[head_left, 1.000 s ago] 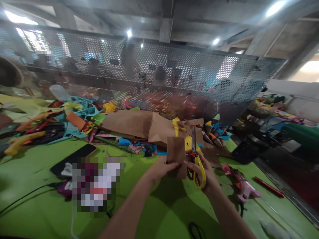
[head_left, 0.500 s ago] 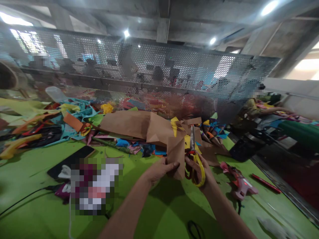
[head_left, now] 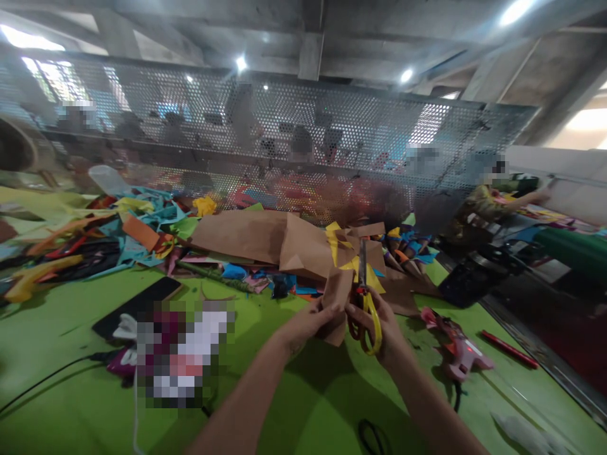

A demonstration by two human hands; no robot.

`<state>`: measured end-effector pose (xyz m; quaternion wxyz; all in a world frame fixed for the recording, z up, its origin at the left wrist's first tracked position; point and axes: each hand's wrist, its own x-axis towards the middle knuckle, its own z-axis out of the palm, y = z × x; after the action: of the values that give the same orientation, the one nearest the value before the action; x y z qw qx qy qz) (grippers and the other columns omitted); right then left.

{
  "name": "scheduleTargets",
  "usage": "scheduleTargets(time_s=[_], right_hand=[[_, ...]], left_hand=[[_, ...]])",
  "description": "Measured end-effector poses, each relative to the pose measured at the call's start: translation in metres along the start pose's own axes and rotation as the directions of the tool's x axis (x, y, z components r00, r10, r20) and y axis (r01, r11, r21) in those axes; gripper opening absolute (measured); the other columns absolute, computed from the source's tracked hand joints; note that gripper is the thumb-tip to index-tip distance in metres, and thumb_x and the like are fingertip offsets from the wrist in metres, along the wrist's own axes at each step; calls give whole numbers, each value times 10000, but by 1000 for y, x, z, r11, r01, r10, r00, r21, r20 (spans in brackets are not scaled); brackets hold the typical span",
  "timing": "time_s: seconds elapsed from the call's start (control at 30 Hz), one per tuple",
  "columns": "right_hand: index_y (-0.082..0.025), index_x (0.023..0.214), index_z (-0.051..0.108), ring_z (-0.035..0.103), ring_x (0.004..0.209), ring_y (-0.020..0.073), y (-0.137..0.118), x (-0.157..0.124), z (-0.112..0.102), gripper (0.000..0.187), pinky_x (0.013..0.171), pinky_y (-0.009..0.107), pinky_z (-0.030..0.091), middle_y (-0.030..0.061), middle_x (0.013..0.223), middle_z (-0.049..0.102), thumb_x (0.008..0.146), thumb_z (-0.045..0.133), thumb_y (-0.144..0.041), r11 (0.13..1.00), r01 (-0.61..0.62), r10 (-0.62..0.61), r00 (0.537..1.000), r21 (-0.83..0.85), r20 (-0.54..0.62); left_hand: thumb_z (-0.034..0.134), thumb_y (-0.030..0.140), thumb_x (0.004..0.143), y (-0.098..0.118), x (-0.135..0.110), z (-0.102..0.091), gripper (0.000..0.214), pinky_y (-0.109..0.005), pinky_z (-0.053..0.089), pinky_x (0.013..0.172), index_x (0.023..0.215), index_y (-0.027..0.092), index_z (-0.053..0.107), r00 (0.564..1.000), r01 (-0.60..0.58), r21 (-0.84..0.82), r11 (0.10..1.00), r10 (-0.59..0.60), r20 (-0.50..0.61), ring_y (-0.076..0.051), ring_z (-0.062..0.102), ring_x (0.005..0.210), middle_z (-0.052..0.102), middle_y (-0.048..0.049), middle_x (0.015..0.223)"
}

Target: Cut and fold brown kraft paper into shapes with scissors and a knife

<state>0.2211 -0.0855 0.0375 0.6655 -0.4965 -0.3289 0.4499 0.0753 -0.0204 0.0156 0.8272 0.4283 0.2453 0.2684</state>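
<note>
Over the green table, my left hand [head_left: 306,322] grips a small piece of brown paper [head_left: 337,287] between thumb and fingers. The paper looks bent along its length. Beside it, my right hand [head_left: 382,322] is closed around yellow-handled scissors [head_left: 373,325], whose blades point away from me and look closed. The right fingertips are close to the paper's right edge; I cannot tell whether they touch it. Behind both hands lie larger brown paper sheets [head_left: 241,237] and yellow paper scraps [head_left: 334,237].
On the right lie a pink glue gun [head_left: 465,357] and a red pen [head_left: 509,349]. A dark phone [head_left: 137,306] rests at left, near a cable. Colourful paper scraps [head_left: 152,208] pile along the back, before a perforated metal screen [head_left: 284,139]. Another person [head_left: 493,196] sits at far right.
The brown paper has tilted and bent in my left hand. My right hand has shifted slightly left with the scissors, closer to the paper. The person at far right has raised an arm.
</note>
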Motion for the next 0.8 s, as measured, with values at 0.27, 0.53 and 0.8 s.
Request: scheduleTargets(time_s=[0.27, 0.53, 0.8], right_hand=[[-289, 1029, 663, 653, 727, 155, 4, -3, 0, 457, 623, 237, 542, -12, 922, 695, 618, 862, -264, 998, 62, -62, 994, 14, 87], [-287, 957, 649, 570, 500, 141, 9, 0, -5, 421, 487, 270, 490, -24, 756, 675, 574, 823, -287, 999, 51, -51, 999, 12, -14], [-264, 944, 672, 631, 787, 215, 5, 1, -3, 458, 759, 317, 503, -12, 851, 701, 534, 612, -71, 861, 290, -343, 938, -418, -54]], left_hand=[[835, 472, 637, 1, -3, 5, 602, -286, 506, 838, 1103, 137, 654, 999, -41, -124, 991, 39, -13, -233, 647, 996, 690, -118, 1090], [835, 488, 624, -8, 3, 6, 726, -319, 510, 844, 1204, 158, 550, 999, -53, -31, 998, 53, -2, -231, 635, 995, 649, -128, 1154], [894, 360, 559, -5, 3, 16, 1035, -401, 376, 1087, 1430, 238, 347, 938, -344, 149, 927, 345, 20, -307, 461, 1303, 517, -130, 1388]])
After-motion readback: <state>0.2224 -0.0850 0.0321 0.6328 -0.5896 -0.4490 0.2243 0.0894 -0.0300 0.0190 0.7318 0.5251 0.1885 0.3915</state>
